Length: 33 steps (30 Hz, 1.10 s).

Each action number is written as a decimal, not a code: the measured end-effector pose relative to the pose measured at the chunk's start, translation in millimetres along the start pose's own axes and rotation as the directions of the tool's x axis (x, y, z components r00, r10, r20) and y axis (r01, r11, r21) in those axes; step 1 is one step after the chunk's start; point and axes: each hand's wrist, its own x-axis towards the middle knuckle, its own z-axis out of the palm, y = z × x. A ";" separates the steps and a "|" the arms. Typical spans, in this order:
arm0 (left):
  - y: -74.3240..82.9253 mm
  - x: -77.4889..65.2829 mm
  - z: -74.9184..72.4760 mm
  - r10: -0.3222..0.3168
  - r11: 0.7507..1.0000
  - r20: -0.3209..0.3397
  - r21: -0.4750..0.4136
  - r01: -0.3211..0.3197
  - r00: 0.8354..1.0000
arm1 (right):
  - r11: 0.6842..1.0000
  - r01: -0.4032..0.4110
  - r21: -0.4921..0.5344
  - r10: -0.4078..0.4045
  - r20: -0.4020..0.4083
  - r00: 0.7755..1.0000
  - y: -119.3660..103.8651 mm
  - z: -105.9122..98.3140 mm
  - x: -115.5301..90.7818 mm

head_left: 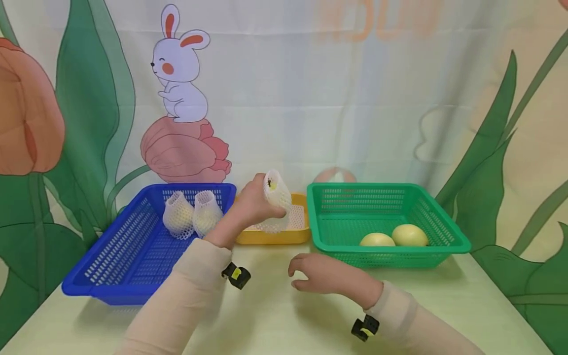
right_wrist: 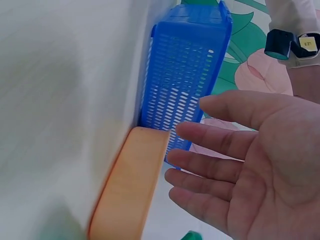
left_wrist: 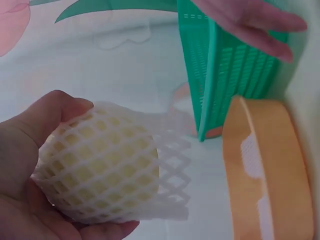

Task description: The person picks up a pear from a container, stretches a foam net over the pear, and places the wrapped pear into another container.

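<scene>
My left hand (head_left: 254,203) holds a pale yellow fruit (left_wrist: 107,170) in a white foam net sleeve (left_wrist: 174,172), raised above the yellow basket (head_left: 272,237). The thumb and fingers curve round the netted fruit, and the sleeve's loose end extends past it in the left wrist view. My right hand (head_left: 326,275) hovers over the table in front of the green basket (head_left: 390,249), empty, its fingers spread and slightly bent in the right wrist view. Two bare pale yellow fruits (head_left: 409,235) lie in the green basket's front right part.
On the left stands a blue basket (head_left: 111,291) with two netted fruits (head_left: 178,217) at its back. White foam nets (head_left: 298,217) lie inside the yellow basket between the two larger baskets. A printed cloth (head_left: 275,98) hangs behind the table (head_left: 262,305).
</scene>
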 end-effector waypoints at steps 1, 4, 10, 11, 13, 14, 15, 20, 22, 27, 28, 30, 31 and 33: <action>-1.5 1.0 -6.2 0.000 1.000 0.011 0.009 0.000 1.000 | 1.000 0.005 0.000 -0.005 -0.002 1.000 -1.3 -1.1 1.8; -7.2 3.9 -25.0 0.002 0.999 0.035 0.036 -0.003 0.999 | 1.000 0.017 -0.006 -0.017 -0.006 1.000 -5.2 -4.2 7.6; -21.0 3.7 -61.9 0.009 0.999 0.097 0.033 -0.012 0.995 | 0.998 0.045 -0.048 -0.046 -0.025 0.999 -16.0 -10.2 18.2; -24.3 3.6 -67.5 0.021 0.999 0.111 0.025 -0.024 0.994 | 0.997 0.053 -0.052 -0.055 -0.031 0.998 -18.3 -11.3 19.7; -31.6 2.6 -78.3 0.040 0.999 0.133 0.028 -0.044 0.990 | 0.997 0.064 -0.046 -0.066 -0.042 0.997 -23.9 -14.1 23.2; -35.6 2.4 -82.9 0.045 0.998 0.144 0.029 -0.050 0.989 | 0.996 0.071 -0.047 -0.073 -0.048 0.996 -26.6 -15.4 25.4; -39.9 2.2 -87.2 0.053 0.998 0.150 0.030 -0.058 0.987 | 0.997 0.072 -0.042 -0.074 -0.051 0.996 -29.6 -16.7 27.6; -63.0 0.7 -102.6 0.056 0.997 0.174 0.041 -0.064 0.983 | 0.996 0.083 -0.025 -0.085 -0.071 0.994 -46.3 -22.6 38.8; -73.1 0.1 -107.0 0.046 0.997 0.189 0.046 -0.055 0.981 | 0.995 0.096 -0.015 -0.097 -0.078 0.992 -53.0 -23.7 43.4; -96.3 -0.3 -114.1 0.020 0.996 0.235 0.084 -0.041 0.972 | 0.993 0.119 -0.025 -0.121 -0.092 0.988 -67.4 -21.1 60.0; -100.4 0.3 -114.6 0.017 0.995 0.246 0.087 -0.040 0.969 | 0.992 0.124 -0.028 -0.126 -0.095 0.987 -70.2 -20.0 63.8; -109.0 1.8 -115.1 0.014 0.994 0.264 0.099 -0.042 0.964 | 0.990 0.134 -0.036 -0.137 -0.102 0.985 -76.3 -18.3 71.2; -113.8 2.8 -115.3 0.003 0.992 0.271 0.117 -0.036 0.963 | 0.989 0.142 -0.039 -0.145 -0.106 0.984 -79.5 -17.5 74.7; -123.6 4.9 -115.2 -0.020 0.989 0.282 0.146 -0.022 0.959 | 0.985 0.163 -0.052 -0.168 -0.115 0.979 -86.3 -15.8 81.3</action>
